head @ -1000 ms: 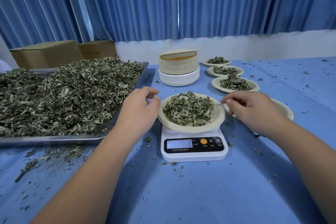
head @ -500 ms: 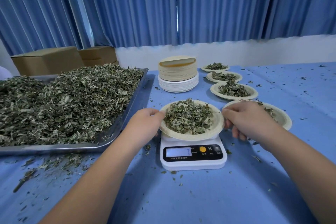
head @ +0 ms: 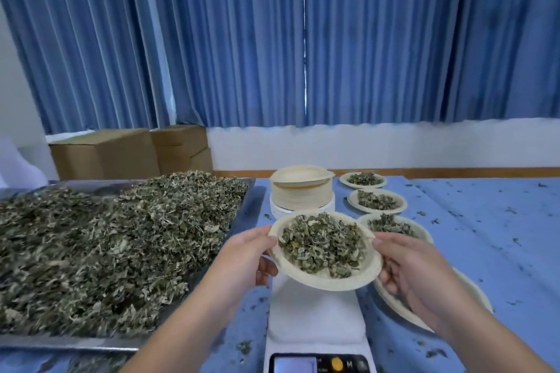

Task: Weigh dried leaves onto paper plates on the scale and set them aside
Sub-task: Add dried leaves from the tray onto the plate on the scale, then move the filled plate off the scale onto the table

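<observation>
Head view, starting at nine o'clock: a shallow steel tray (head: 75, 342) is heaped with dried leaves (head: 121, 251), brittle grey-green flakes, curled and crumbly. The left hand (head: 245, 260) pinches the paper plate (head: 333, 283) at its nine o'clock rim, thumb on top and fingers beneath. The plate hangs just above the smooth white scale (head: 315, 318), seemingly tipped a little toward the person, with its weighed pile (head: 321, 248) loose and unpacked. The right hand (head: 415, 275) has the same closed grip at three o'clock.

The plate looks like thin pressed fibre, soft and dished. To my eye a hard squeeze could buckle it, and more tilt could slide flakes over the rim, spoiling the weighed portion. A filled plate (head: 480, 297) lies right under the right wrist, with others (head: 377, 200) toward one o'clock. A careless set-down on the blue tabletop (head: 500, 221) could clip them.
</observation>
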